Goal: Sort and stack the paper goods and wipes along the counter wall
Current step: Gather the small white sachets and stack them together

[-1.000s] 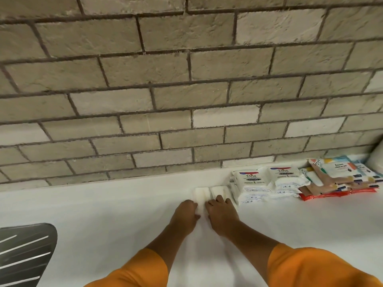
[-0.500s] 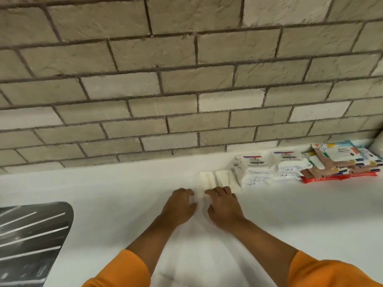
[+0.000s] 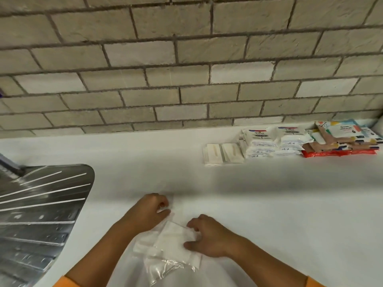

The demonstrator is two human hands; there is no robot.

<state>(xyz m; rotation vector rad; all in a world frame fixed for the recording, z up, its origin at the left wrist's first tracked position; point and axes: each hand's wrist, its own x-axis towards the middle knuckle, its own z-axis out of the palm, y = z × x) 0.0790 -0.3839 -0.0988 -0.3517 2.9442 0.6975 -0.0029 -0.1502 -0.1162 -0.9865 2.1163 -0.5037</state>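
A clear plastic bag of white paper napkins (image 3: 172,243) lies on the white counter (image 3: 269,204) near the front. My left hand (image 3: 149,212) pinches the bag's top left edge with curled fingers. My right hand (image 3: 207,235) grips the bag's right side. Against the brick wall, two small white packs (image 3: 222,152) lie side by side. To their right stand stacked white wipe packs (image 3: 273,141), then a stack of colourful packets (image 3: 344,139) with a red one at the bottom.
A steel sink drainboard (image 3: 39,206) fills the left side. A dark handle (image 3: 8,164) lies at its far corner. Something white stands at the far right edge (image 3: 379,125).
Both hands left the two white packs by the wall and drew back toward me. They now hold a plastic bag of napkins at the counter's front. The view tilted down.
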